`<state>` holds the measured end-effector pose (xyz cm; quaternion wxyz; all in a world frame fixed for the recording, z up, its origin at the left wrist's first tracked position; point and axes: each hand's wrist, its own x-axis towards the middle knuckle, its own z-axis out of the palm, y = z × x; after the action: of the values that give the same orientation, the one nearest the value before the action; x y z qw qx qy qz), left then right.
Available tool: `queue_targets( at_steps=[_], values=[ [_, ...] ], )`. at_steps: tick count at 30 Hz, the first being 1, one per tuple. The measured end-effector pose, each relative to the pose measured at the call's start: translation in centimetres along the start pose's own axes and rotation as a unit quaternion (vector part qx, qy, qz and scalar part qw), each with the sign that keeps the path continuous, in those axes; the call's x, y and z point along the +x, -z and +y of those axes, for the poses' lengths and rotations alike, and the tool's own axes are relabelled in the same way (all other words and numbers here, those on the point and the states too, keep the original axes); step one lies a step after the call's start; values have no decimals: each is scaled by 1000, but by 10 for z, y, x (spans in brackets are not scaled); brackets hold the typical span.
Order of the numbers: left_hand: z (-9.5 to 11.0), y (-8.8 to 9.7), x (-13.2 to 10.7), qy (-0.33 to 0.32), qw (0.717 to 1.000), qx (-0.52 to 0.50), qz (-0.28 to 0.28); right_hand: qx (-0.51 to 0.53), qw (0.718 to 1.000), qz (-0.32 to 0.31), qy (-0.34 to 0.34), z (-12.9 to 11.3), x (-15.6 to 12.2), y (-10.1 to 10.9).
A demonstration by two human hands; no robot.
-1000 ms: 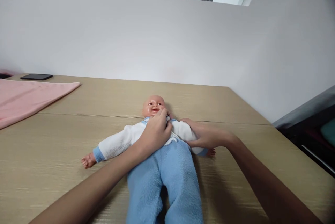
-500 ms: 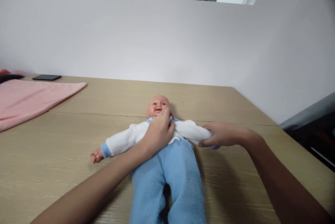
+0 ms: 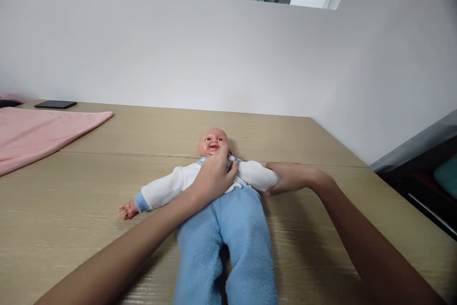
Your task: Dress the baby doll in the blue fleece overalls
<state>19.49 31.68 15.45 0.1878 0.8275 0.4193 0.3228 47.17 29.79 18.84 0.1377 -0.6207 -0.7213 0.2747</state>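
A baby doll (image 3: 228, 229) lies on its back on the table, its bald head toward the wall. It wears a white top with blue cuffs and fuzzy blue trousers. My left hand (image 3: 215, 174) rests on the doll's chest, fingers closed on the top's front near the collar. My right hand (image 3: 291, 177) is wrapped round the white sleeve (image 3: 259, 175) on the right of the picture, covering its lower end and the doll's hand there. The other sleeve (image 3: 164, 191) stretches out to the left, with a small plastic hand showing past its blue cuff.
The wooden table (image 3: 71, 229) has a seam running across it. A pink cloth (image 3: 46, 131) lies at the left, with a flat black device (image 3: 55, 104) behind it. A white partition wall (image 3: 200, 53) rises at the back. Dark items (image 3: 421, 176) stand beyond the right edge.
My right hand has moved inward, closer to the doll's body, still on the sleeve. My left hand stays at the chest. The whole view has shifted slightly.
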Motion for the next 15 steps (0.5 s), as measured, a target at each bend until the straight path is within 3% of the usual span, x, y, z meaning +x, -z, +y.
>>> queue_targets(
  at_steps=[3, 7, 9, 10, 13, 15],
  values=[
    [2, 7, 0, -24, 999, -47, -2, -61, 998, -8, 23, -15, -5, 2],
    [1, 30, -19, -78, 993, -82, 35, -89, 969, 140, 184, -45, -28, -13],
    [-6, 43, -43, -78, 993, -68, 63, -92, 952, 195, 218, -52, -41, -30],
    [-12, 48, -58, -66, 993, -61, 75, -79, 954, 198, 212, -52, -47, -40],
    [-32, 56, -102, 2, 995, -56, 86, 12, 974, 131, 183, -39, -57, -72],
    [-43, 56, -124, 68, 993, -73, 63, 77, 974, 101, 187, -27, -59, -88]
  ],
)
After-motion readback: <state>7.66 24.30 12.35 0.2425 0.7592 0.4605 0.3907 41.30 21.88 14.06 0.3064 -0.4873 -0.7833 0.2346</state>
